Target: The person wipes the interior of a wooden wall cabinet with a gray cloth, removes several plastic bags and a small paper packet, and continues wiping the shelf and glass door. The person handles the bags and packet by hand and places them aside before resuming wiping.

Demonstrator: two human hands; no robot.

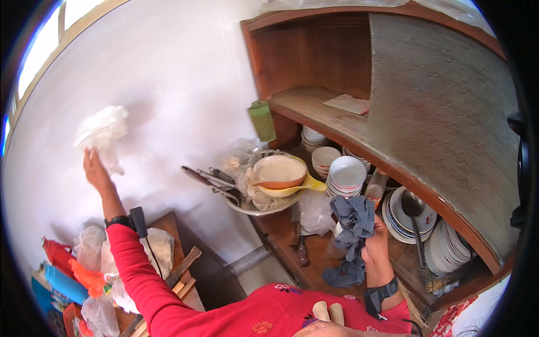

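My left hand [98,170] is raised in front of the white wall, closed on a crumpled whitish plastic bag [103,130]. My right hand [376,246] holds a bunched blue-grey striped cloth [356,219] above the cabinet's lower wooden surface; part of the cloth hangs down. Just behind the cloth stand stacked white bowls [347,175] and a glass bottle [375,185]. Left of the cloth lie a clear plastic bag [315,212] and a knife with a dark handle [302,252]. A metal basin [261,212] holds an orange-rimmed bowl [280,170], a yellow ladle [313,184] and plastic bags.
Stacked plates [448,248] and a metal ladle [417,227] sit in the wooden cabinet at right. Its shelf edge [404,183] crosses above the bowls. A green grater [262,121] hangs at its left side. Bags and a blue flask [67,282] crowd the lower left, near wooden sticks [184,267].
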